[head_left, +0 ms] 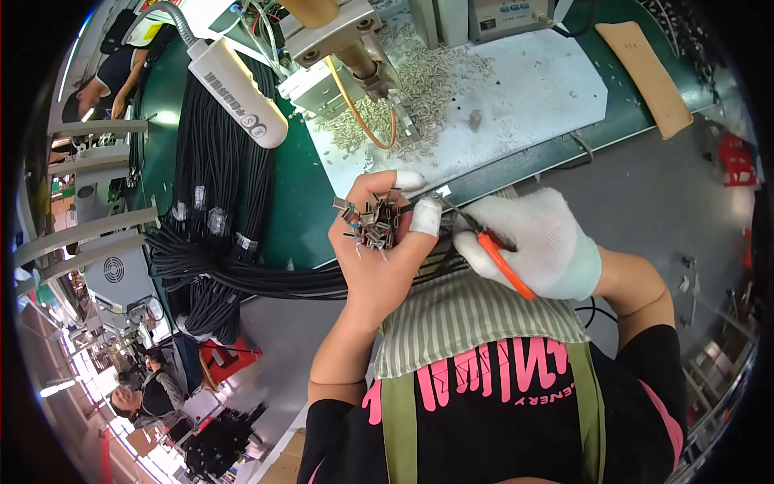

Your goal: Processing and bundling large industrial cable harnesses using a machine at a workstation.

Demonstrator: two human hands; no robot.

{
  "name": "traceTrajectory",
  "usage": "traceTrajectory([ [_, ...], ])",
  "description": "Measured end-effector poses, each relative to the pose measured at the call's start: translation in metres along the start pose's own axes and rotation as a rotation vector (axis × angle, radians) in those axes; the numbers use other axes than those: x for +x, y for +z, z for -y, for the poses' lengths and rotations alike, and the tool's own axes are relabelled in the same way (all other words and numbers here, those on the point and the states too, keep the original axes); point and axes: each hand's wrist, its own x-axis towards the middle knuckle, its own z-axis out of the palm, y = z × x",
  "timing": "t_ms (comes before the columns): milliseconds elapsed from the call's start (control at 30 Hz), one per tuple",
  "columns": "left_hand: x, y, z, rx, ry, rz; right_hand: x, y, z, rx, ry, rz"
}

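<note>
My left hand (372, 278) is curled round a bunch of black cables whose ends carry small metal connectors (376, 219). White covers sit on the thumb and forefinger tips. Between them and the pliers' jaws is a small shiny connector end (442, 194); whether the thumb and forefinger pinch it is unclear. A white knitted glove covers my right hand (544, 238), which is closed on pliers with orange handles (505, 266). Their jaws point left toward that connector end, and I cannot tell whether they touch it. The black cables (298, 284) run leftward from below my left hand.
Ahead, a press-like machine (355, 52) stands over a white board (532, 101) strewn with small metal pieces. A white lamp (238, 93) hangs at the left, above thick cable bundles (214, 185) on the green table (300, 202). A tan strip (645, 77) lies far right. Other people sit at left.
</note>
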Motion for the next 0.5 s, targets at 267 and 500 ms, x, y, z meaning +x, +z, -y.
traceTrajectory([
  [267, -0.004, 0.002, 0.006, 0.056, 0.066, -0.054, -0.004, 0.027, -0.001, 0.037, 0.031, -0.179],
  [500, 0.001, 0.001, 0.011, 0.057, 0.01, -0.006, 0.008, 0.028, -0.013, 0.094, 0.07, -0.154],
])
